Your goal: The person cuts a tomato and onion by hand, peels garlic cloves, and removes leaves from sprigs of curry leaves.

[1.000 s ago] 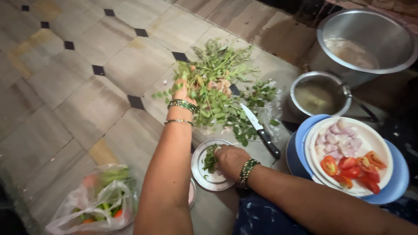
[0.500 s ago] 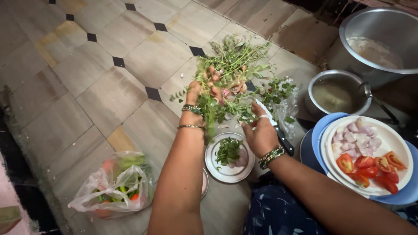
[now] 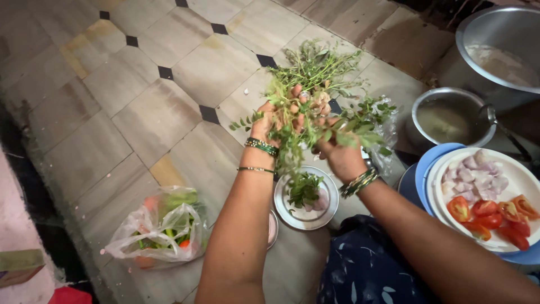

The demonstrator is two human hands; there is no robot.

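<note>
Herbs, a leafy green bunch, are held above the tiled floor, grasped by the left hand and the right hand, fingers clenched around the stems. Below the fingers sits a small steel plate with picked leaves on it. Right of the fingers, a white plate on a blue one carries tomato wedges and onion pieces; beyond it, a steel pot and a large basin, both cut off or dim inside. Lower left, a plastic bag holds vegetables, hard to make out. The right hand's fingertips are hidden among the leaves.
</note>
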